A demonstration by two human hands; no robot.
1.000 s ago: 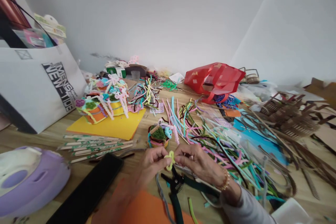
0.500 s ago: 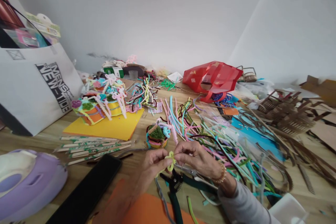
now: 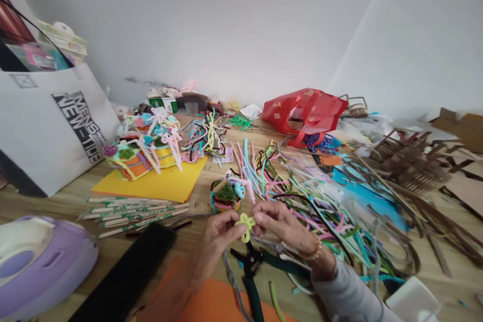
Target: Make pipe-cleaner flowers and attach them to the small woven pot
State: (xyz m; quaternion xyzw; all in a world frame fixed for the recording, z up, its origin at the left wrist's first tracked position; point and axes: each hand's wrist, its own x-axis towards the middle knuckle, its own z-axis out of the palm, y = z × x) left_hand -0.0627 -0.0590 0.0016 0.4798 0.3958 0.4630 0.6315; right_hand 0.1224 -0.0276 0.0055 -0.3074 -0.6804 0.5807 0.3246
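Held item: yellow pipe cleaner bow (image 3: pixel 246 226), held up over the table (image 3: pixel 56 191), between both hands.
Left hand (image 3: pixel 222 241): fingers clenched, bow pinched from its left side.
Right hand (image 3: pixel 277 224): fingers clenched, bow pinched from its right side; gold bead bracelet (image 3: pixel 312 250) worn on wrist.
Below bow: green-handled wire stripper (image 3: pixel 251 261) lying on orange paper (image 3: pixel 199 307).
Beyond bow: small pipe cleaner craft (image 3: pixel 226 195) just past the hands.
Right of bow: heap of colored pipe cleaners (image 3: pixel 320 206).
Left of bow: black tablet (image 3: pixel 128 271), wooden craft sticks (image 3: pixel 132 213), yellow foam sheet (image 3: pixel 181 186) with pipe cleaner basket (image 3: pixel 143 153) set on it.
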